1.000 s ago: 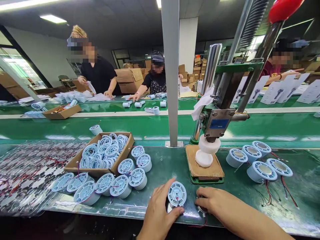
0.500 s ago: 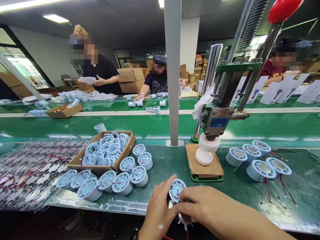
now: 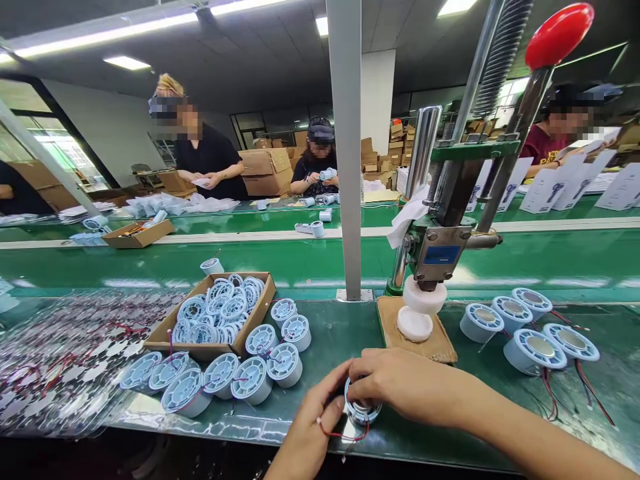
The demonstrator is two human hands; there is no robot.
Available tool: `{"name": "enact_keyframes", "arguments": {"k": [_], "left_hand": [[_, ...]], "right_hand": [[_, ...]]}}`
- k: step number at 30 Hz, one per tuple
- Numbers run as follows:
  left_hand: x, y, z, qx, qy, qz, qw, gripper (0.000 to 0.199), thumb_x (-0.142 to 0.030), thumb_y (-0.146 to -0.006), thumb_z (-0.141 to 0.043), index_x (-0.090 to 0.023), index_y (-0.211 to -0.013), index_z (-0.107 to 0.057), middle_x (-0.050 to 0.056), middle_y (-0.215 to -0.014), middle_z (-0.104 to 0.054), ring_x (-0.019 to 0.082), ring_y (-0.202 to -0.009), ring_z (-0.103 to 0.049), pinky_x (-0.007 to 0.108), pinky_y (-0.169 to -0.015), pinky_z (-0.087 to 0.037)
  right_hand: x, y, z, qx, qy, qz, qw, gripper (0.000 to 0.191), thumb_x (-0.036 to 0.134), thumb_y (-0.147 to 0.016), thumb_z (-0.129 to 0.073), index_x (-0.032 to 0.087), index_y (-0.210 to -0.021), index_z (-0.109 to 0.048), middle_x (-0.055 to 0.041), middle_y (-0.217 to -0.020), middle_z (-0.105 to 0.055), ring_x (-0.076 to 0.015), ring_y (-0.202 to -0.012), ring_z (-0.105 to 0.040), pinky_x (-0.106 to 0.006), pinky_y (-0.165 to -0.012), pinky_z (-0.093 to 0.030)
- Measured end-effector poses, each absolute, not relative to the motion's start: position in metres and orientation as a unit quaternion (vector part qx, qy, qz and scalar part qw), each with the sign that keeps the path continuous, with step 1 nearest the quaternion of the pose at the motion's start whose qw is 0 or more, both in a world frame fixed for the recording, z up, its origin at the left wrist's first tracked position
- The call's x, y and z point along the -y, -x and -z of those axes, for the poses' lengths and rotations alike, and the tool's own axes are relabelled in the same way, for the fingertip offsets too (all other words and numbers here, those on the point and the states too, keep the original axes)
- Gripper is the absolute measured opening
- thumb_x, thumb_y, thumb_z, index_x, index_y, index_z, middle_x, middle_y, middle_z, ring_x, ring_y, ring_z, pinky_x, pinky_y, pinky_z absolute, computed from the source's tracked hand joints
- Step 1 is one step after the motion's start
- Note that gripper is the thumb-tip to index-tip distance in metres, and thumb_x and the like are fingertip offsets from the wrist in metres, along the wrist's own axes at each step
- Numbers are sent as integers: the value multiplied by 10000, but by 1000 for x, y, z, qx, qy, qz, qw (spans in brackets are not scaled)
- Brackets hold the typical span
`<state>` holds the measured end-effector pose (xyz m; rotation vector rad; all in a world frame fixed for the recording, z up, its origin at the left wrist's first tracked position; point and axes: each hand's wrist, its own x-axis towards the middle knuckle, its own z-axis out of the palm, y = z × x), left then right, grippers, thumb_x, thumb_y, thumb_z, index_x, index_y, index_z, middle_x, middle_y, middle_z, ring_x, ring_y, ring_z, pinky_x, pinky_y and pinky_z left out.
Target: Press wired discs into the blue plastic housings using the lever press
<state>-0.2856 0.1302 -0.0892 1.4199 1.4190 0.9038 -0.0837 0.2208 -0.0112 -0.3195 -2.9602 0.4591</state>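
A light-blue round plastic housing [image 3: 364, 415] with a dark middle is between my hands, low over the near part of the bench. My left hand [image 3: 316, 410] is closed around its left side. A thin red wire [image 3: 345, 437] loops from the housing across my left thumb. From above, my right hand [image 3: 400, 383] covers the housing, with its curled fingers inside the rim; the fingertips are partly hidden. Just beyond my hands stands a lever press with a red knob [image 3: 560, 37]. Its white round pressing head [image 3: 425, 295] is raised over a white ring-shaped seat [image 3: 415, 325].
Several blue housings with metal discs and trailing wires [image 3: 537, 350] stand to the right. More housings [image 3: 250, 380] stand left, by a cardboard box [image 3: 155, 337] of blue rings. Wired flat parts [image 3: 75, 360] lie under plastic at far left. A post [image 3: 345, 167] rises ahead; co-workers are beyond.
The housing has tipped and moved lower between my hands, and its wire now loops across my left thumb. My right hand has moved over its top. The view has shifted slightly.
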Motion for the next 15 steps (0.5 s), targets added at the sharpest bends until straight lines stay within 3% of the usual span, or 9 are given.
{"name": "enact_keyframes", "arguments": {"k": [2,4,8,12,15], "left_hand": [[-133,282,84,-562,-564,-382,469,542,-499,-925,-473,-235,-1396,-520,65,-1466,-500,288,-1374,-415,470,-1190,-292],[-134,275,80,-524,-589,-384,480,654,-543,-852,-582,-225,-1416,-493,69,-1465,-500,305,-1370,-417,446,-1180,-307],[-132,260,80,-589,-597,-349,418,783,-328,-688,-743,-217,-1420,-488,73,-1445,-519,335,-1363,-413,441,-1168,-310],[-130,254,86,-635,-597,-321,371,741,-223,-711,-682,-215,-1424,-481,67,-1448,-516,304,-1350,-425,421,-1160,-319],[-130,255,89,-627,-611,-316,364,723,-222,-753,-660,-236,-1445,-449,40,-1475,-490,265,-1368,-409,402,-1175,-297]], "right_hand": [[-221,84,11,980,106,-154,66,224,152,-962,-511,230,-1080,-685,19,-1072,-671,-137,-840,-525,-260,-703,-365],[-222,84,12,979,106,-160,61,185,158,-950,-537,208,-1043,-689,3,-1115,-666,-139,-884,-541,-255,-736,-384],[-222,81,16,980,105,-164,47,167,173,-942,-552,195,-1053,-676,-21,-1189,-642,-162,-983,-562,-266,-823,-413],[-218,79,17,983,97,-149,49,227,169,-928,-542,172,-1133,-641,-34,-1288,-590,-175,-1043,-546,-290,-894,-425],[-213,80,17,981,124,-139,50,197,192,-914,-566,157,-1094,-639,-47,-1222,-610,-186,-1059,-540,-302,-898,-430]]}}
